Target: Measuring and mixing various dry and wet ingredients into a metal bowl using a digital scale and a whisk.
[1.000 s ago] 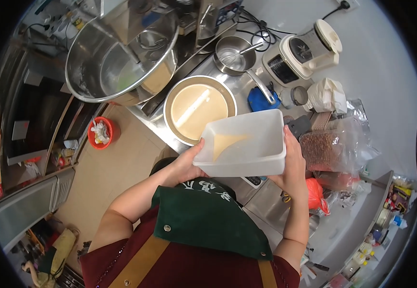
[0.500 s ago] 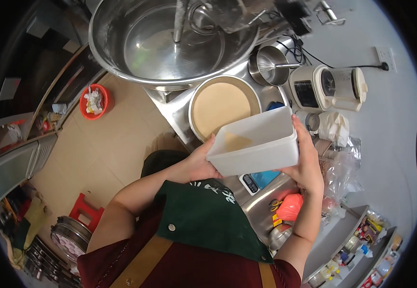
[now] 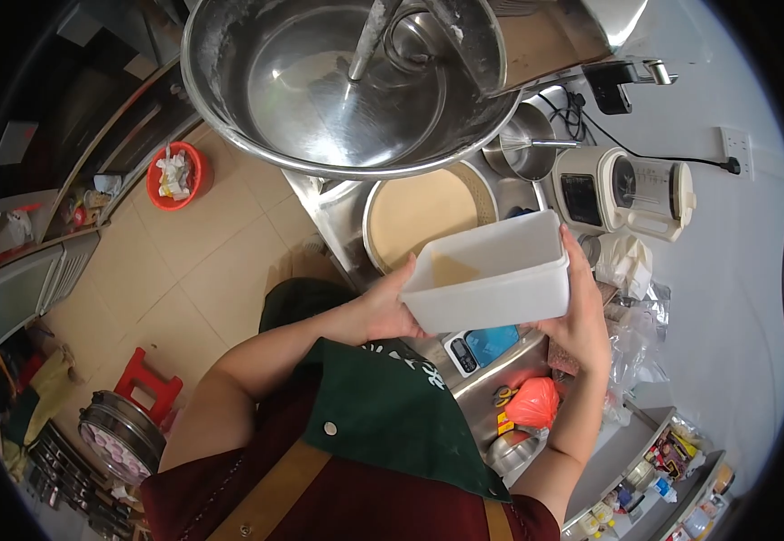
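Note:
Between my two hands I hold a white rectangular plastic tub, tilted, with a pale yellowish patch of contents at its left inside end. My left hand grips the tub's left end. My right hand wraps round its right end, fingers along the outer wall. Just beyond the tub is a round metal sieve with light beige powder spread in it; the tub hides its near right part. Further off stands a large steel mixing bowl with a metal hook inside.
On the right are a small steel pot with a whisk, a cream blender and plastic bags. Below the tub lie a digital scale, scissors and a red bag. A red bin and red stool stand left.
The view has shifted, so the mixing bowl shows lower and further right. The tub stays in both hands, slightly lower right in the picture.

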`<state>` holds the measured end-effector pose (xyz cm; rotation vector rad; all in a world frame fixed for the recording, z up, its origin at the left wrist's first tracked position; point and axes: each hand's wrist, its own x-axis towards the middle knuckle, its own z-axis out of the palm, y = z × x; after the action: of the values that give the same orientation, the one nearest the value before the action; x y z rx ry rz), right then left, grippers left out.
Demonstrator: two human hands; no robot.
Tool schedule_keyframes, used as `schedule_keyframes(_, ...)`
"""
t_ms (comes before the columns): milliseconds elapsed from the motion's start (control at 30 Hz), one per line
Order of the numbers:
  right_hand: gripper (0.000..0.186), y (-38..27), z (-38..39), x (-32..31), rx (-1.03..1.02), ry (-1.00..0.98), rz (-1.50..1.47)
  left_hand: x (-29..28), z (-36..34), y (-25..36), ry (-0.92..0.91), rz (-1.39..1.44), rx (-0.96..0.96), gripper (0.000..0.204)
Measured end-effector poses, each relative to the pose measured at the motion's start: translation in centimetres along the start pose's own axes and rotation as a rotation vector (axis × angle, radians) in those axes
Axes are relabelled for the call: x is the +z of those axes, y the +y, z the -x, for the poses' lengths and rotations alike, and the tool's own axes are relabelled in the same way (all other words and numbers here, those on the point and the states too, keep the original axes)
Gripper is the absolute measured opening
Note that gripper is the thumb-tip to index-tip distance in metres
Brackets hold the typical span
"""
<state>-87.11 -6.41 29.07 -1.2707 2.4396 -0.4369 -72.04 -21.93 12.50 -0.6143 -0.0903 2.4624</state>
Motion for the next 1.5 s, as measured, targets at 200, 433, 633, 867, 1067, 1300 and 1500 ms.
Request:
schedule_keyframes(200, 0.1, -0.4, -1.8, -0.6, 0.025, -0.083, 0.017, -0.1, -0.8, -0.3, 0.035, 0.247, -0.048, 0.06)
schedule_keyframes(433, 0.097, -1.8, -2.1, -1.4, 0.01, -0.018, 0.056, 0.2, -0.6, -0.2, -0.036, 0.236, -0.039, 0.058)
schedule_keyframes(633, 0.103, -1.0, -1.4, -1.5, 0.043, -0.12, 0.064, -0.8, -1.1, -1.0, -0.09, 0.255, -0.072, 0.06)
schedule_keyframes(867, 0.095, 6.9, 2.0, 0.4, 0.125, 0.87, -0.745, -0.5, -1.3, -1.0, -0.133, 0.26, -0.088, 0.059)
schedule_keyframes(1067, 0.094, 3.2, 0.5, 5.1, 0.196, 0.699, -0.802, -1.4, -1.3, -1.4, -0.056, 0.357, -0.104, 0.055)
schedule_keyframes(1300, 0.101, 1.5, 0.3, 3.7, 0.115, 0.325, -0.459, -2.1, -1.9, -2.2, -0.15, 0.4, -0.151, 0.053)
schedule_keyframes(1500, 0.089, 0.8, -0.9, 3.3, 0.475, 0.556, -0.418, -1.7, -1.5, -1.9, -0.071, 0.391, -0.111, 0.052)
